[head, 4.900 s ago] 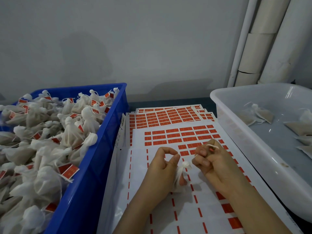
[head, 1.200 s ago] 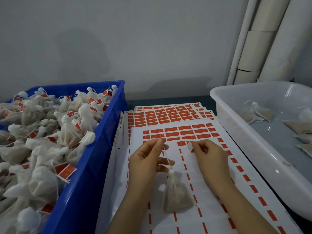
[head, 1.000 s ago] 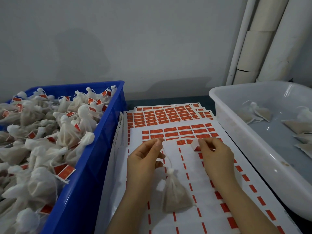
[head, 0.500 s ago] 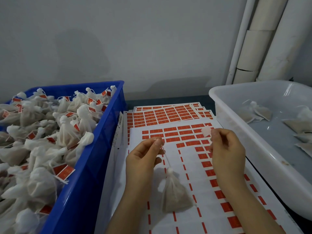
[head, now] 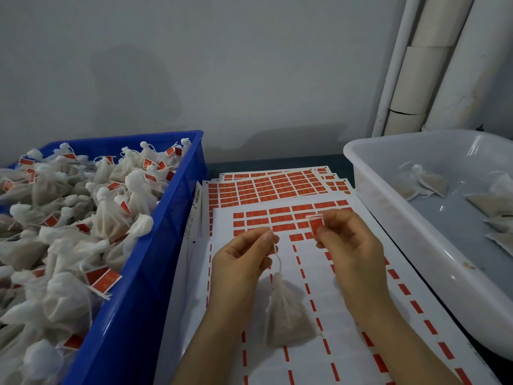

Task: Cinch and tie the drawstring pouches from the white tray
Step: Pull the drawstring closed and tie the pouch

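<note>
A small white mesh pouch (head: 287, 315) with brownish filling hangs by its drawstring (head: 277, 259) over the sticker sheets, its neck cinched. My left hand (head: 241, 262) pinches the top of that string between thumb and forefinger. My right hand (head: 349, 245) pinches a red sticker label (head: 316, 225), held up a little to the right of the string. The white tray (head: 388, 218) on the right holds several flat, untied pouches (head: 427, 182).
A blue crate (head: 155, 245) on the left is heaped with tied pouches that carry red labels. Sheets of red stickers (head: 272, 187) lie stacked between crate and tray, under my hands. White pipes (head: 433, 65) run up the wall at the back right.
My right hand peeled a red sticker off the sheet and brought it up and left toward the string. My left hand kept the pouch hanging in place.
</note>
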Demonstrator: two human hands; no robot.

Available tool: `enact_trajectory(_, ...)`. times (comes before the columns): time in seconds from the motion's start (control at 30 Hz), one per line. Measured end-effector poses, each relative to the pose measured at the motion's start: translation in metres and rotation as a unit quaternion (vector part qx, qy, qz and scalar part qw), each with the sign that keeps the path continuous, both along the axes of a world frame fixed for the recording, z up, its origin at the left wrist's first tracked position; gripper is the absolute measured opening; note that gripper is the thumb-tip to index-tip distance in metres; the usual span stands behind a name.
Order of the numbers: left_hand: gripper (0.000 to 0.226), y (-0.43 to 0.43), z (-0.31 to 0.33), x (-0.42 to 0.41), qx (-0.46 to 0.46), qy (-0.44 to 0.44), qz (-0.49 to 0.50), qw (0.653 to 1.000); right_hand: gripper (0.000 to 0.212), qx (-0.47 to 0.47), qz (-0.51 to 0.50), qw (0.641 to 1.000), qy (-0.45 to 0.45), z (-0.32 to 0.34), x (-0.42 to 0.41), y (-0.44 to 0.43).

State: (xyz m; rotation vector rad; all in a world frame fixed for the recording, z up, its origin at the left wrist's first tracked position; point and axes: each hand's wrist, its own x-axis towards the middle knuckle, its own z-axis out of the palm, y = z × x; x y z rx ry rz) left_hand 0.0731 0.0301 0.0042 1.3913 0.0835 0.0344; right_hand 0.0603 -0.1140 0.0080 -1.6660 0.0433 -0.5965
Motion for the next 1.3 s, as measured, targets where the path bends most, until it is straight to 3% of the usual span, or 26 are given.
enact_trajectory(0.23, 0.019, -0.005, 0.002, -0.004, 0.003, 0.009, -0.044, 0.999, 0.016, -0.008, 0.102, 0.995, -0.008, 0.004, -0.006, 0.006)
enact_trajectory(0.33, 0.01, -0.005, 0.002, -0.006, 0.006, 0.011, -0.051, 0.999, 0.025, -0.005, 0.14, 0.99, -0.002, 0.004, -0.008, 0.011)
enact_trajectory(0.4, 0.016, -0.005, 0.001, -0.005, 0.01, 0.011, -0.05, 0.999, 0.029, 0.001, 0.152, 0.988, 0.001, 0.002, -0.009, 0.014)
enact_trajectory(0.87, 0.013, -0.005, 0.006, -0.006, -0.016, 0.01, -0.068, 0.998, 0.031, -0.023, 0.14, 0.99, 0.004, -0.003, -0.006, 0.015)
enact_trajectory(1.3, 0.038, -0.005, 0.008, -0.007, -0.021, -0.009, -0.092, 0.995, 0.031, -0.029, 0.124, 0.992, 0.016, -0.004, -0.004, 0.014)
